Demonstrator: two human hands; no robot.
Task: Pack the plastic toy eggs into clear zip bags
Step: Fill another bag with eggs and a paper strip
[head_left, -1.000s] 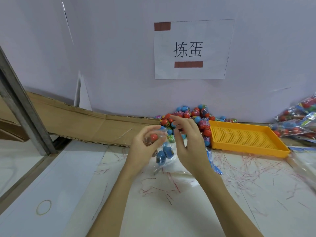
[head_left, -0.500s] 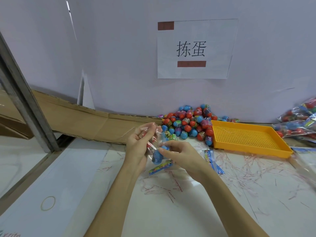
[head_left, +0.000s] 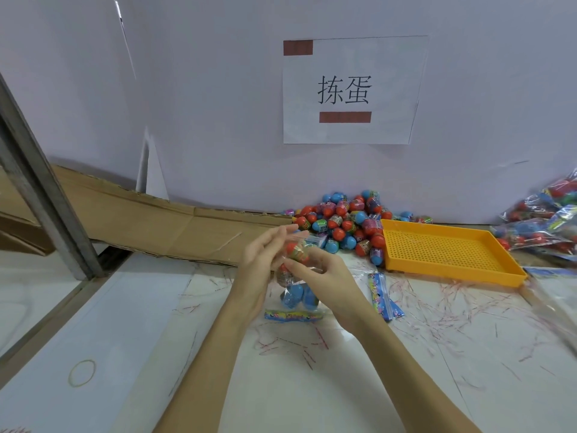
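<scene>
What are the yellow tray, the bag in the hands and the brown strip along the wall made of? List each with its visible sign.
Yellow tray: looks like moulded plastic, matt, with a uniform colour and a perforated grid floor.
Bag: thin clear plastic film, glossy; the eggs show through it and it crinkles.
Brown strip: corrugated cardboard by the look, dull brown, with creases and a torn edge.
</scene>
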